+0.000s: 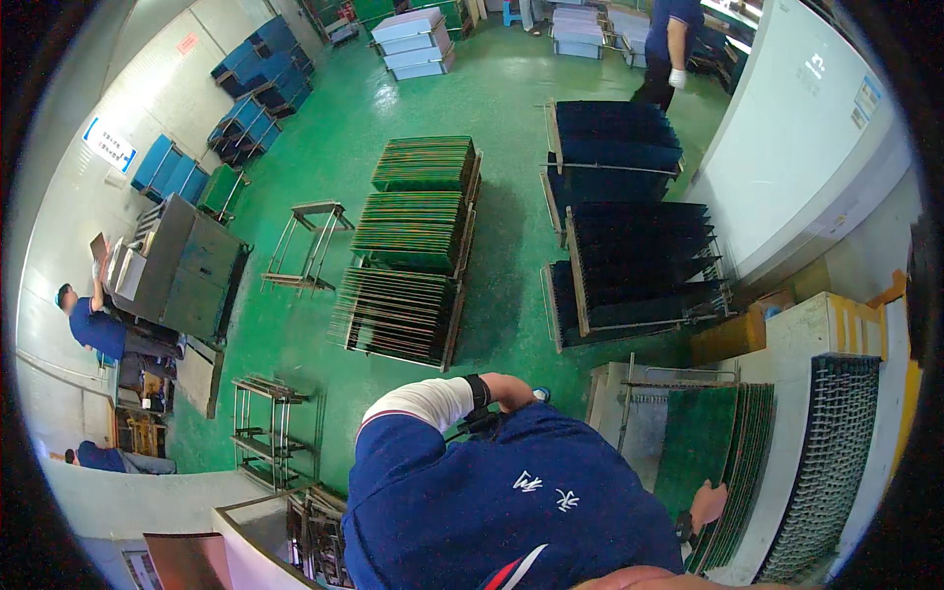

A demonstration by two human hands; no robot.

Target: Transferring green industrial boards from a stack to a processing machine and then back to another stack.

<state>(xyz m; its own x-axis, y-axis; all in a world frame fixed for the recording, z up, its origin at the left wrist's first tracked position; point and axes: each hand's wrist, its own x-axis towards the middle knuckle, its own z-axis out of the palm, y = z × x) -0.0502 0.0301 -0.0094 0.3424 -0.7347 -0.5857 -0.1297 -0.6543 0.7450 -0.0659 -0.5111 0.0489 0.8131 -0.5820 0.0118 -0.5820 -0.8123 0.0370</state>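
My right hand (706,506) is at the lower right, a dark band at its wrist. Its fingers are closed at the edge of a green panel (696,438), one of several upright panels packed side by side in a metal rack. My left arm, in a white sleeve with a black band, bends in front of my blue shirt. Only part of my left hand (511,391) shows past the band; its fingers are hidden behind my body.
Racks of green panels (408,224) stand mid-floor, with racks of dark panels (629,231) to their right. An empty metal frame (307,246) stands left. A slotted black rack (821,462) is at far right. People work by a machine (182,265) and at the back.
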